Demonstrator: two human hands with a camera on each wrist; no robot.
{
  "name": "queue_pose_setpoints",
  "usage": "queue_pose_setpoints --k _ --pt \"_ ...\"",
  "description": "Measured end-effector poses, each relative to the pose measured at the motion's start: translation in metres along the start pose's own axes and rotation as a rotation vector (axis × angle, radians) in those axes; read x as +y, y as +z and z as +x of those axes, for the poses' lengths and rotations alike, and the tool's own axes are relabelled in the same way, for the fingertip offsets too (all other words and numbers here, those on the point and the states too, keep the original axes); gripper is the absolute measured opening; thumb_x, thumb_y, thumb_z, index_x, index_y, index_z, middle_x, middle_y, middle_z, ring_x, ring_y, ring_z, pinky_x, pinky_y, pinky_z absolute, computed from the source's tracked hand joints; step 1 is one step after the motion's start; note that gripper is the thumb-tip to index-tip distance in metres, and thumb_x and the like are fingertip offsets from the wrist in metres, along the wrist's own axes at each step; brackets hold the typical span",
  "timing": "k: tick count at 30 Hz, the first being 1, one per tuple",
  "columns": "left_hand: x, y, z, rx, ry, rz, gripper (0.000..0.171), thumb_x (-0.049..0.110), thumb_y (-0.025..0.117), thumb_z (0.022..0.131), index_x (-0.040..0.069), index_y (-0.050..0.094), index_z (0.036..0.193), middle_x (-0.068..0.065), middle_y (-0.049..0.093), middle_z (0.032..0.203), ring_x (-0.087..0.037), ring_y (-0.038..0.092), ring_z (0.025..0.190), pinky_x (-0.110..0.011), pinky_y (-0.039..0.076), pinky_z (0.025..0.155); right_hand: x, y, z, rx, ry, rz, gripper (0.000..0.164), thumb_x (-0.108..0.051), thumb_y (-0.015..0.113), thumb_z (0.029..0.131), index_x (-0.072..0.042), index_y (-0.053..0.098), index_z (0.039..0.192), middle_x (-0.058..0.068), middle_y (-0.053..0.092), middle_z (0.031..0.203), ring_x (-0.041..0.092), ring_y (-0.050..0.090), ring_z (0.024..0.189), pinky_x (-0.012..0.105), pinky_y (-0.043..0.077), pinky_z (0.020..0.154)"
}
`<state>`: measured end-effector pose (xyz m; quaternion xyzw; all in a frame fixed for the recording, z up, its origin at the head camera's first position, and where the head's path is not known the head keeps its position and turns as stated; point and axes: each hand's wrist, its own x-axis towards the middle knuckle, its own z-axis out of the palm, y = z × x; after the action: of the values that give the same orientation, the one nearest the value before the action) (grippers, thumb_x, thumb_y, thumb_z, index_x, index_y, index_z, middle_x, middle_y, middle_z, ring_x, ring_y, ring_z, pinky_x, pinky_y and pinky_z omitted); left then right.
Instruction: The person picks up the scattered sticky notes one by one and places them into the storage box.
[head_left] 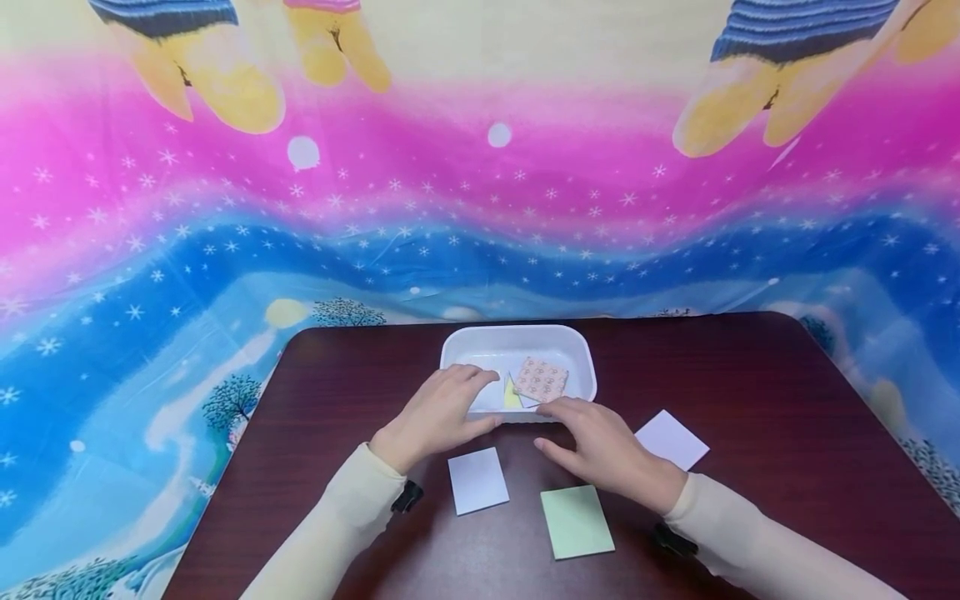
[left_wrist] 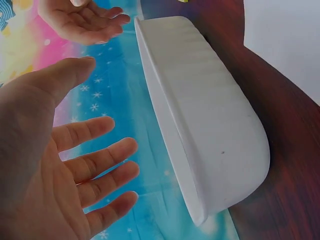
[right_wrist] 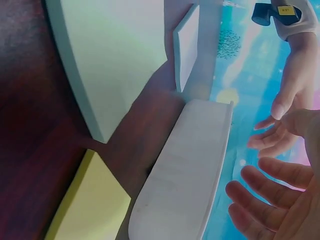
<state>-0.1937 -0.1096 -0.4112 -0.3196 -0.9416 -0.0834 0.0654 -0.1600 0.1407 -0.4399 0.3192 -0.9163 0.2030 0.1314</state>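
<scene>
A white plastic tray (head_left: 517,333) stands near the back edge of the table, its outer wall (left_wrist: 215,115) large in the left wrist view. In it lies a pinkish patterned square (head_left: 542,379), overlapping white and yellow pieces (head_left: 512,395). My left hand (head_left: 442,410) is over the tray's left front corner, fingers spread and nothing in them. At the right front corner hovers my right hand (head_left: 607,446), empty too, fingertips close to the rim. In the right wrist view both hands show loose, slightly bent fingers beside the tray wall (right_wrist: 185,170).
Square note pads lie on the dark wooden table (head_left: 337,375): a white pad (head_left: 478,481) in front of the tray, a pale green pad (head_left: 577,522) nearer me, and a pale pad (head_left: 671,440) partly behind my right hand. A printed cloth (head_left: 480,208) hangs behind.
</scene>
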Motion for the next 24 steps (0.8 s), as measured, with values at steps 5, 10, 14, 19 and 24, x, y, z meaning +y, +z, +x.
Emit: queue_pose_setpoints --k 5,10,14,19,24 --pt "0.002 0.001 -0.002 -0.009 0.004 0.011 0.063 0.054 0.058 0.083 0.016 0.054 0.132 -0.002 0.058 0.126 -0.019 0.051 0.117 -0.038 0.04 0.099 0.001 0.0 -0.004 0.009 0.003 -0.005 0.042 -0.043 0.064 0.082 -0.014 0.066 0.114 -0.003 0.067 0.109 0.009 0.061 0.1 0.034 0.05 0.082" --pt "0.005 0.004 -0.005 -0.016 0.011 -0.003 0.063 0.055 0.057 0.084 0.016 0.054 0.133 -0.002 0.058 0.126 -0.019 0.051 0.118 -0.038 0.039 0.099 0.0 -0.001 -0.007 -0.025 0.04 -0.009 0.043 -0.044 0.064 0.082 -0.017 0.065 0.115 -0.004 0.066 0.11 0.008 0.06 0.101 0.033 0.05 0.083" --pt "0.008 0.007 -0.007 -0.007 0.032 -0.021 0.062 0.055 0.057 0.084 0.015 0.055 0.131 -0.001 0.059 0.124 -0.018 0.052 0.116 -0.038 0.041 0.098 -0.001 -0.002 -0.01 -0.053 0.069 0.001 0.044 -0.044 0.064 0.082 -0.017 0.065 0.116 -0.004 0.066 0.112 0.008 0.059 0.103 0.034 0.049 0.085" --pt "0.011 0.01 -0.01 -0.003 0.03 -0.036 0.062 0.055 0.057 0.084 0.015 0.054 0.131 -0.001 0.059 0.123 -0.018 0.052 0.116 -0.038 0.041 0.097 -0.001 -0.002 -0.013 -0.054 0.064 0.008 0.045 -0.044 0.064 0.082 -0.016 0.065 0.118 -0.005 0.066 0.113 0.007 0.059 0.103 0.033 0.05 0.084" --pt "0.014 0.012 -0.013 -0.003 0.027 -0.038 0.062 0.056 0.056 0.084 0.016 0.054 0.132 -0.001 0.058 0.124 -0.017 0.051 0.117 -0.038 0.041 0.097 0.0 -0.001 -0.017 -0.055 0.054 0.015 0.045 -0.043 0.065 0.082 -0.017 0.065 0.118 -0.005 0.065 0.114 0.008 0.059 0.105 0.034 0.05 0.084"
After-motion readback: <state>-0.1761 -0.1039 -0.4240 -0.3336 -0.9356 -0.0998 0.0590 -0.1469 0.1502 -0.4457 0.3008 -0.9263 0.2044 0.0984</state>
